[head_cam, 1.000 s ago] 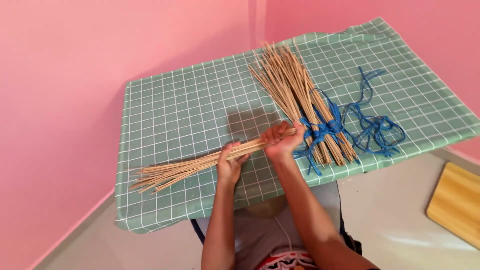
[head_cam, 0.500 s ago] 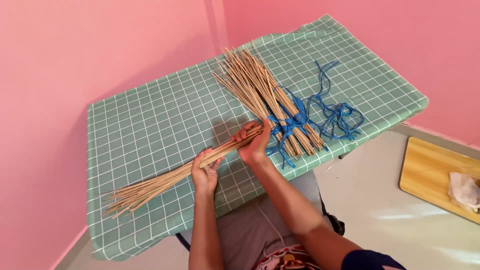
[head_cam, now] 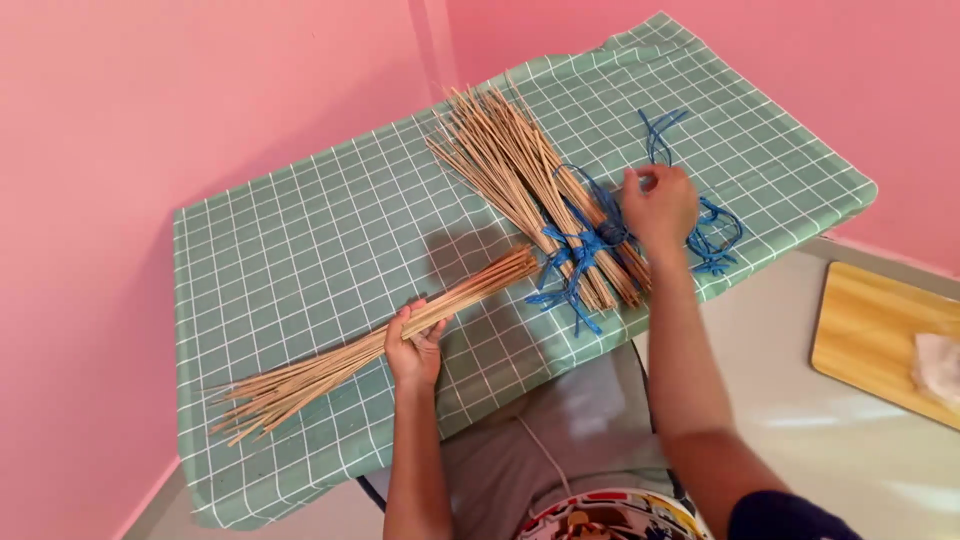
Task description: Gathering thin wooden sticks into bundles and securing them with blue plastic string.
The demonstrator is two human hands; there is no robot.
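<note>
Left hand (head_cam: 415, 345): grip clamped on loose bundle of thin tan sticks (head_cam: 370, 350), lying on green checked tabletop (head_cam: 300, 240).
Right hand (head_cam: 658, 205): has left that bundle — fingers now pinching blue plastic string (head_cam: 715, 235) beside tied stick bundle (head_cam: 530, 180).

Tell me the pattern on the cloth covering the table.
Green cloth with a white grid, seen in the head view.

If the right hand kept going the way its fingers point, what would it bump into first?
The right hand points up and away across the table, at the loose blue string lying just past its fingertips. Probably it would meet that string first, then only the green checked cloth. How high the hand is stays unclear.
</note>
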